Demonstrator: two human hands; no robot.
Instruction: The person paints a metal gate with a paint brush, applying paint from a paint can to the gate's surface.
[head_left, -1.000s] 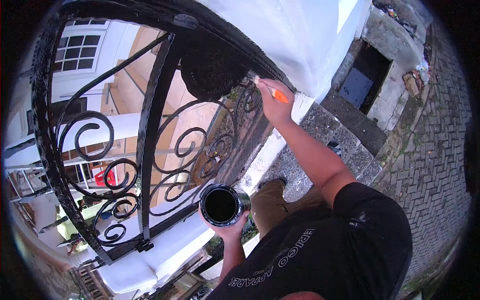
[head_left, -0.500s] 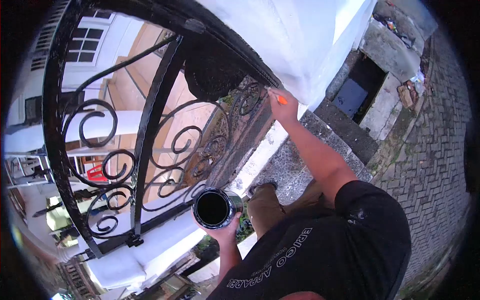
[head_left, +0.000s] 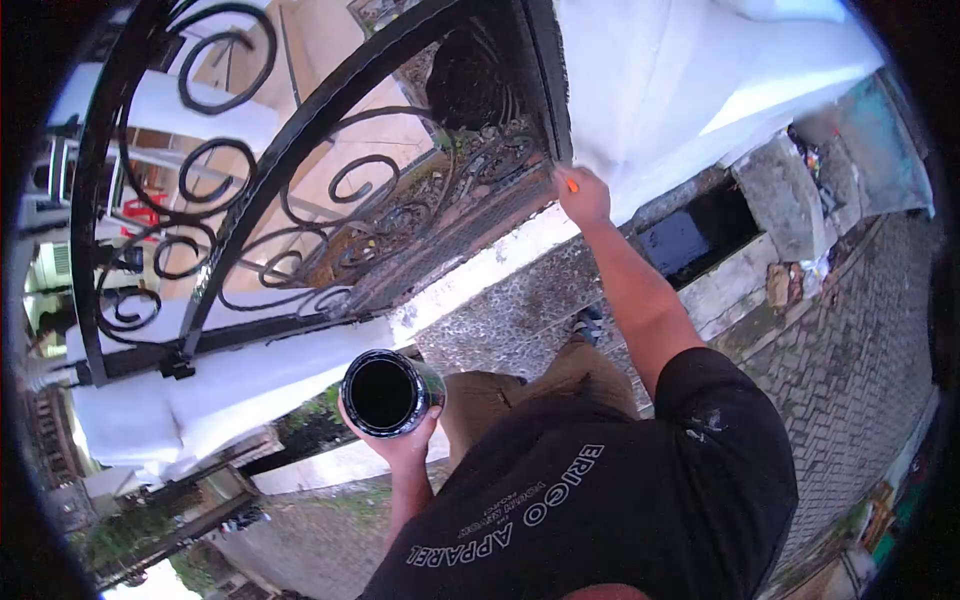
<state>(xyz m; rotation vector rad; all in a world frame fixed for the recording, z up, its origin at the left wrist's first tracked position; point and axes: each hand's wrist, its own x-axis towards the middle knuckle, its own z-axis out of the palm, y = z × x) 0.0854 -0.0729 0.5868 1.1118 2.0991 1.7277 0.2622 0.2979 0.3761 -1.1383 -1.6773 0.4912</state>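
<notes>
The right arm reaches up to the upper middle of the frame, its hand (head_left: 586, 198) grasping one orange-handled brush (head_left: 571, 185) beside the end of a black scrollwork gate (head_left: 263, 178); whether the bristles touch it cannot be told. At lower centre-left, the left hand (head_left: 398, 446), elbow bent, has its fingers wrapped around one can (head_left: 431, 384), its dark mouth facing the camera. A white wall (head_left: 660, 90) fills the upper right, speckled paving (head_left: 490, 315) the centre, and grey bricks (head_left: 850, 330) the right.
</notes>
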